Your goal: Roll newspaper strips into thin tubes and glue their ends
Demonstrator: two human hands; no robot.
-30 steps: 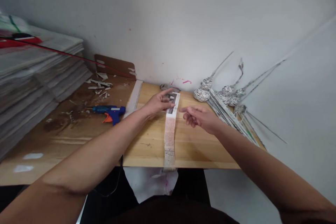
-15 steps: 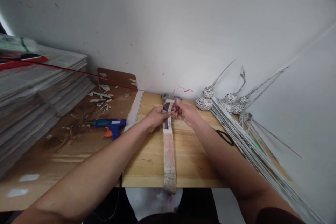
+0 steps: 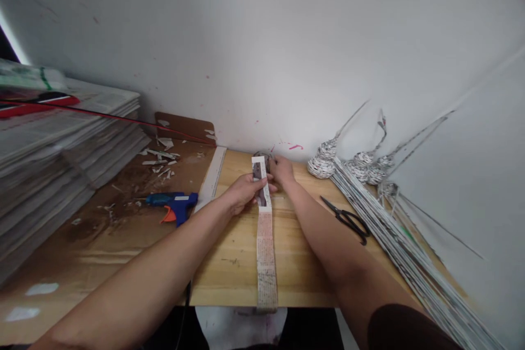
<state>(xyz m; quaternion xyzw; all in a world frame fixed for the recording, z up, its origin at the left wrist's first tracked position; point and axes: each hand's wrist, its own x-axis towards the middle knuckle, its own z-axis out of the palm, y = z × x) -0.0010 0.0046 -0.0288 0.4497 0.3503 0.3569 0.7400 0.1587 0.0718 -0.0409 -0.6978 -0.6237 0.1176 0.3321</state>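
Newspaper stack [image 3: 102, 139]: tall, at the far left, with a red-and-black thing lying on top.
Paper scraps [image 3: 162, 163]: scattered on the brown cardboard [image 3: 135, 235] beside it.
Glue gun [image 3: 178, 205]: blue with an orange trigger, lying on its side nearer the person.
Left hand [image 3: 246, 191]: pinching the printed strip near its far end, thumb on top.
Printed strip [image 3: 266, 246]: running down the wooden board [image 3: 303, 273] to its near edge.
Right hand [image 3: 282, 170]: just beyond the strip, at a small greyish heap by the wall; from here I can't tell whether its fingers grip anything.
Woven paper shapes [image 3: 322, 164]: against the wall.
Scissors [image 3: 350, 220]: black-handled, beside the right forearm.
Paper sticks [image 3: 394, 240]: bundled slantwise at the right.
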